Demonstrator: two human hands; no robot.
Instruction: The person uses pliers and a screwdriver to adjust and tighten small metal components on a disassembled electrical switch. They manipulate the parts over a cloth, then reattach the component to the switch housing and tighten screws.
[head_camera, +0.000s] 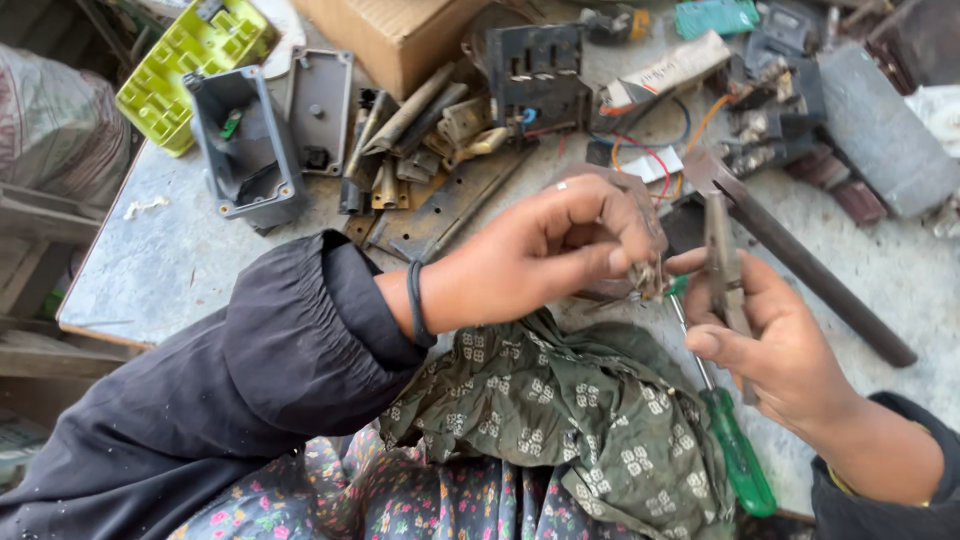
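The small metal part (650, 278) looks stiff, light and fiddly — best pinched at its edges. The left hand (545, 250) pinches it closed between fingertips, just beside the right hand (770, 340), which grips pliers (722, 262) — a green screwdriver (725, 425) lies below on the worktop (170, 260).

left hand (545, 245) pinches a small grimy metal part (652, 278) at its fingertips. right hand (770, 340) grips pliers (722, 262), jaws up toward 12 o'clock, tip just beside the part. green-handled screwdriver (735, 455) lies under the right hand, handle toward 5 o'clock. grey plastic housing (243, 150) at 10 o'clock, cardboard box (395, 35) at 12.
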